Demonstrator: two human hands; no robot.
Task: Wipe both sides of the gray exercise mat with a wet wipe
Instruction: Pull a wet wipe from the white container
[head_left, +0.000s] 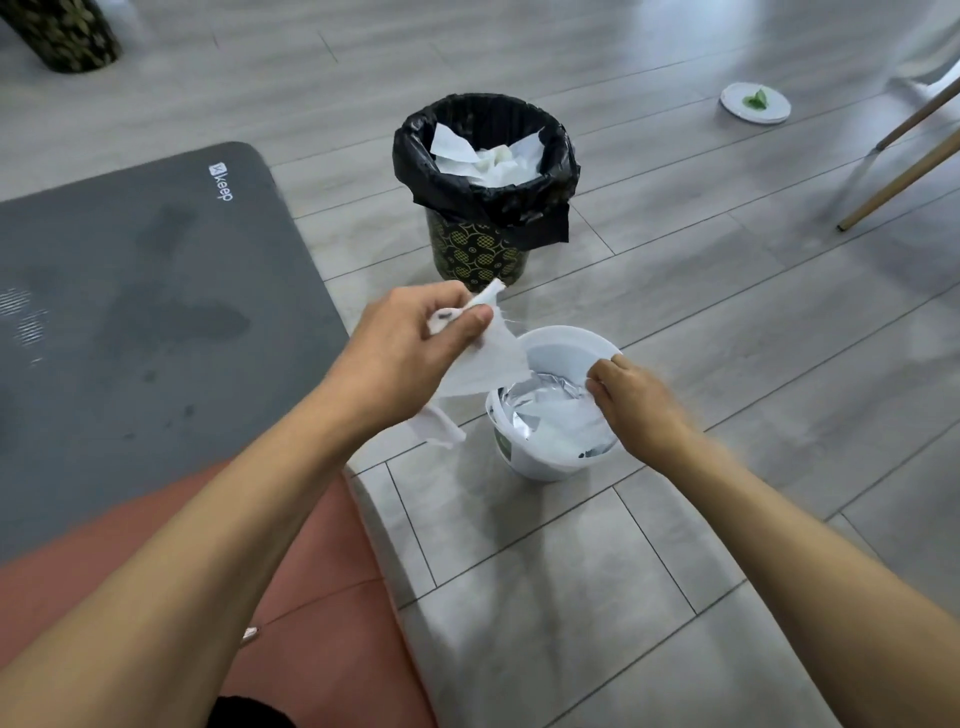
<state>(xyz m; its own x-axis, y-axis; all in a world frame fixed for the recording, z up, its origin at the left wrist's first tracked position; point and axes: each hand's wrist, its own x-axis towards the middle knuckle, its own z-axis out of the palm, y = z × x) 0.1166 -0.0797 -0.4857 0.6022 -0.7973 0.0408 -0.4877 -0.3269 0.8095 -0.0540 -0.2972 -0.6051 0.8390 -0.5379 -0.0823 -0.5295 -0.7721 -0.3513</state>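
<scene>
Currently, head view: left hand (415, 338) pinches a wet wipe (485, 364) at its top corner; sheet hangs limp, thin, likely tear-prone, so bunch it before wiping. Right hand (631, 402) curls over the wipe tub (545, 462) rim, steadying it. Gray exercise mat (145, 312) lies flat at left, damp patches showing. Bin (483, 249) stands just beyond; open floor (727, 312) to the right.

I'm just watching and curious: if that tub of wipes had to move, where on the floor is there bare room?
Bare floor lies right of the wipe tub, up to the chair legs, and in front of it toward the camera. Floor is also bare between the trash bin and the small plate. It is crowded between bin, tub and gray mat, where the left hand holds a wet wipe.
</scene>
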